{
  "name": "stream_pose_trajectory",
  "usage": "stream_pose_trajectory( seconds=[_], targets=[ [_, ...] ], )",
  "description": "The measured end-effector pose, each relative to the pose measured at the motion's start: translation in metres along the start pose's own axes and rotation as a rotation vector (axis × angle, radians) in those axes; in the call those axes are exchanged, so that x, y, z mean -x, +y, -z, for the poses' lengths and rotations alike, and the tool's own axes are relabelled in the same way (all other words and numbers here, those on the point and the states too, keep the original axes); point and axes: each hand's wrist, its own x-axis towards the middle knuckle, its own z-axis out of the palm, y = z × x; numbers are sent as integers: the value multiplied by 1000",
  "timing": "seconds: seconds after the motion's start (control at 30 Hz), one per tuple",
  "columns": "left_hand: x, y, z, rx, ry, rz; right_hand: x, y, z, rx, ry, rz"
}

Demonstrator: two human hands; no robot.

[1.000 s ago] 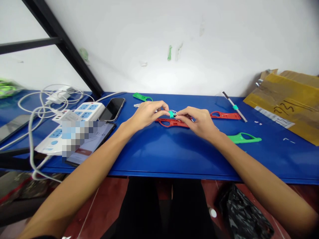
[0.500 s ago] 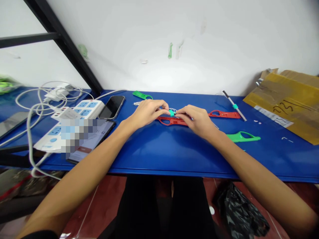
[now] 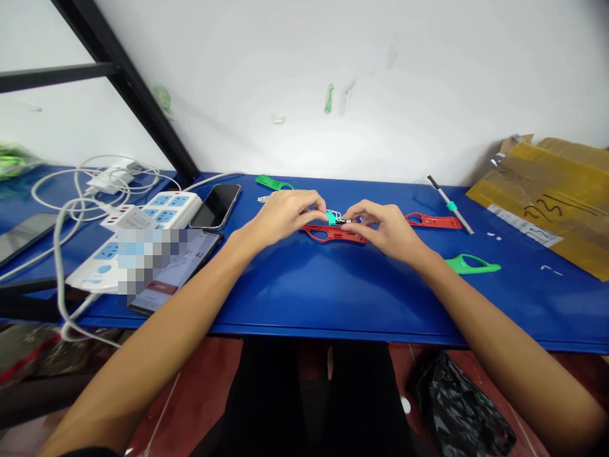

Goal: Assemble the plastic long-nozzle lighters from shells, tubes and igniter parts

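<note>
Between my hands is a small teal piece with thin white wires and a dark part on its right. My left hand pinches the teal piece from the left. On the other side, the fingertips of my right hand close on the dark part's whitish end. Just below lies a red plastic piece with a loop opening. Another red piece rests to the right of my right hand. A green piece lies behind my left hand, and a green looped piece near my right forearm.
A white power strip, cables and two phones, one of them black, are at the left. A black-and-white stick with a teal band lies at the back right, beside a taped cardboard box. A wall rises behind the blue table.
My right hand has shifted slightly right, its fingers a little further from the teal piece, and more of the dark part shows. The whole view has also moved slightly.
</note>
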Motion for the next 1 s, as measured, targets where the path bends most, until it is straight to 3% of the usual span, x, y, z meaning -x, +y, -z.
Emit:
stream_pose_trajectory(
  seconds=[0.53, 0.8, 1.0],
  targets=[
    [-1, 2, -1, 129, 6, 68, 2, -4, -8, -326, 105, -133],
    [-1, 4, -1, 46, 75, 53, 2, -4, -19, -237, 232, -77],
    [-1, 6, -1, 16, 68, 50, 3, -7, -13, -297, 149, -99]
  ],
)
